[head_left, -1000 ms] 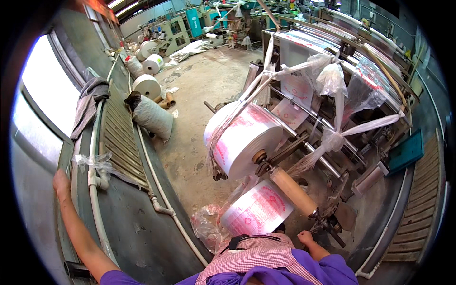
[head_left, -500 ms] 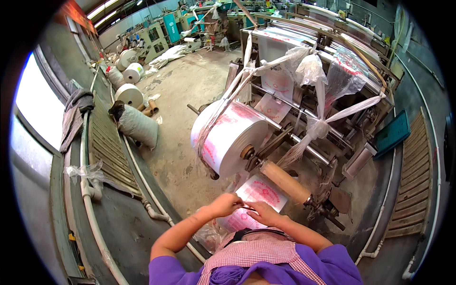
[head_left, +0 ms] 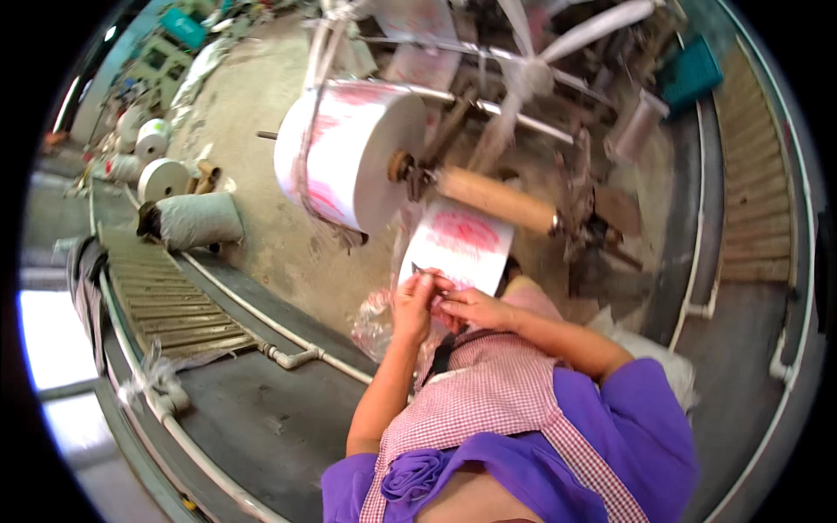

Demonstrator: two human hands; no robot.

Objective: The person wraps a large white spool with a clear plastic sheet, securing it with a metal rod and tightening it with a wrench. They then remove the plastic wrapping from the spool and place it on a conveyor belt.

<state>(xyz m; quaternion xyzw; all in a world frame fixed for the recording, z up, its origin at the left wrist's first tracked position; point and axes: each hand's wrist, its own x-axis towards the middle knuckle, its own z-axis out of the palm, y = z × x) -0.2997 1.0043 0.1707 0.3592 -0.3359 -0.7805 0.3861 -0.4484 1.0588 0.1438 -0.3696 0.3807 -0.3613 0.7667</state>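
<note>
Both my hands are together in front of my checked apron, over the near edge of a white plastic film roll (head_left: 458,244) with red print. My left hand (head_left: 420,305) is closed, and a small dark pointed thing, too small to name, sticks out from its fingertips. Beside it, my right hand (head_left: 475,308) has its fingers curled inward against the left. What those fingers hold, if anything, is hidden. Just beyond lies a bare brown cardboard core (head_left: 497,199) on a shaft. To its left hangs a large printed film roll (head_left: 336,152) with a twisted plastic band round it.
A machine with metal rollers (head_left: 523,118) and knotted clear plastic stands ahead. On the left are a stuffed sack (head_left: 200,220), several white rolls (head_left: 163,180), a slatted panel (head_left: 179,301) and pipes (head_left: 323,353). A teal panel (head_left: 689,77) stands at far right.
My view has tilted down and turned, so the machine sits higher in the picture. My hands have come closer together, and the left now points upward with the dark thing at its fingertips.
</note>
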